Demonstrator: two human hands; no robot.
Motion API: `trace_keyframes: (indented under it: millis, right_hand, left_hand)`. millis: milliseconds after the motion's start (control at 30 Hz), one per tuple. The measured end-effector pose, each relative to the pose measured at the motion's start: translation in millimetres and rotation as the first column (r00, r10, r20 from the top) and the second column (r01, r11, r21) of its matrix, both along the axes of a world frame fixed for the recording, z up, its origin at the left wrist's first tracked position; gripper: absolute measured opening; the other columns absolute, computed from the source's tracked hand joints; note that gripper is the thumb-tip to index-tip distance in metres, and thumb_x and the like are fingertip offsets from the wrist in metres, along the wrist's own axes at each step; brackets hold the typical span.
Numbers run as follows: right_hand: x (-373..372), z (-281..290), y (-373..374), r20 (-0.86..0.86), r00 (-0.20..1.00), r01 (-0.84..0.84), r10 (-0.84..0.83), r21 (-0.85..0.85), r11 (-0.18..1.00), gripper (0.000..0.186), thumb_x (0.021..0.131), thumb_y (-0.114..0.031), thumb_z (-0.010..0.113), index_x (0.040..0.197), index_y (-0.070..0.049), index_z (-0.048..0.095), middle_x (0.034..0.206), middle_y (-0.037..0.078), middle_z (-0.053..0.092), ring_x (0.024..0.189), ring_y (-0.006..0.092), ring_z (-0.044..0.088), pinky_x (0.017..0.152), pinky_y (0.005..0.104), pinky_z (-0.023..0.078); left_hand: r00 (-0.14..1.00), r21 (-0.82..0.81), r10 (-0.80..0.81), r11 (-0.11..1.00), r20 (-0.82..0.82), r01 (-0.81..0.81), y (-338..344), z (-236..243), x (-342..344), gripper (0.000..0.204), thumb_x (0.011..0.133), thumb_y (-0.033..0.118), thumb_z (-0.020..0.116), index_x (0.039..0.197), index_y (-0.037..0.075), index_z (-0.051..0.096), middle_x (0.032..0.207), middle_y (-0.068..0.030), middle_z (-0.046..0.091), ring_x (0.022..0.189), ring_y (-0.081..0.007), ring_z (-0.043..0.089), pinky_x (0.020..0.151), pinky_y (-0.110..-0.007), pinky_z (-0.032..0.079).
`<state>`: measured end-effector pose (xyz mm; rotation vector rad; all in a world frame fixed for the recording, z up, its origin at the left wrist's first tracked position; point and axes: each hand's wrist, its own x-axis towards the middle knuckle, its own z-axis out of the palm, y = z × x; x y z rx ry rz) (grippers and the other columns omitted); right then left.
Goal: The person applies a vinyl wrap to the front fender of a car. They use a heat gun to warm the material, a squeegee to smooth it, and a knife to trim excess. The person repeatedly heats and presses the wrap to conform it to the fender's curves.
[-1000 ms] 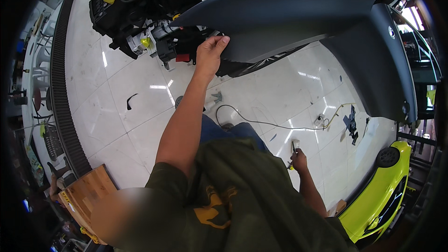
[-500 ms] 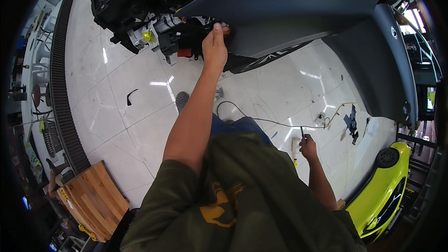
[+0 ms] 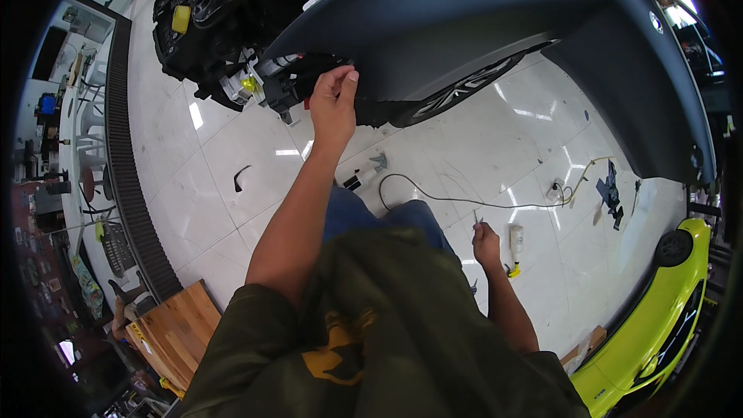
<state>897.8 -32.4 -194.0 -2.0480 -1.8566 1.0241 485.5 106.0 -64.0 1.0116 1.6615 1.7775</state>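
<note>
A dark blue-grey car fender [image 3: 464, 0] spans the top of the view. My left hand [image 3: 333, 112] is raised at its lower front edge, fingers curled and thumb tip brought to the forefinger. Anything pinched there is too small to make out. Next to that hand lie the exposed black front-end parts of the car [image 3: 282, 93]. Low on the right, well away from the fender, my right hand [image 3: 486, 246] is closed around a slim, pointed tool [image 3: 477, 217], its narrow tip sticking up past the fingers. The tool's exact kind is unclear.
On the tiled floor lie a black cable [image 3: 433, 198], a spray bottle [image 3: 364, 175], a pale bottle with a yellow tip [image 3: 516, 244] and dark scraps [image 3: 609, 192]. A wooden tabletop [image 3: 174, 333] stands lower left; a yellow-green car [image 3: 658, 317] is at right.
The view has shifted slightly. My left hand's fingers are now more curled, and the hand sits lower along the fender edge. My right hand still holds the tool, now turned so its tip looks lighter.
</note>
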Motion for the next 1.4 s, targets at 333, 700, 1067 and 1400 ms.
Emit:
trace_keyframes:
  millis: [333,700,1067,1400]
  right_hand:
    - [-16,-12,1,-0.1,0.985,0.131,-0.14,-0.091,0.987,0.03,0.097,-0.027,0.048,0.098,0.0,0.062,0.068,0.021,0.062,0.063,0.0361,0.063,0.059,0.044,0.048]
    - [-4,-19,15,-0.119,0.989,0.078,-0.083,-0.047,0.996,0.04,0.099,-0.036,0.046,0.09,0.0,0.063,0.053,0.005,0.05,0.049,0.0123,0.05,0.047,0.031,0.04]
    - [-115,83,76,-0.219,0.968,0.134,-0.119,0.058,0.989,0.032,0.1,-0.023,0.044,0.103,0.003,0.063,0.058,0.006,0.053,0.052,0.0134,0.051,0.05,0.0307,0.041]
    - [-262,124,77,-0.106,0.949,0.293,-0.296,-0.044,0.955,0.025,0.099,-0.02,0.048,0.104,0.001,0.06,0.06,0.005,0.054,0.049,0.0115,0.05,0.046,0.0309,0.041]
  left_hand:
    - [0.988,-0.126,-0.143,0.983,-0.049,0.136,16,-4,-26,0.027,0.093,0.024,0.065,0.101,-0.002,0.065,0.084,0.0009,0.063,0.073,-0.0036,0.053,0.065,-0.019,0.044]
    - [0.974,-0.099,-0.066,0.991,0.217,0.09,12,-2,-20,0.029,0.095,0.027,0.06,0.102,0.0,0.065,0.088,-0.0023,0.064,0.081,-0.0092,0.058,0.077,-0.024,0.047]
    - [0.707,0.035,-0.323,0.92,0.629,0.389,-31,59,-171,0.03,0.088,-0.002,0.049,0.116,0.0,0.06,0.103,-0.0117,0.065,0.093,-0.0214,0.065,0.089,-0.034,0.051]
    - [0.271,0.036,-0.72,0.38,0.639,0.924,26,47,-234,0.025,0.091,0.0,0.053,0.115,-0.002,0.06,0.103,-0.0074,0.064,0.097,-0.0143,0.061,0.09,-0.03,0.048]
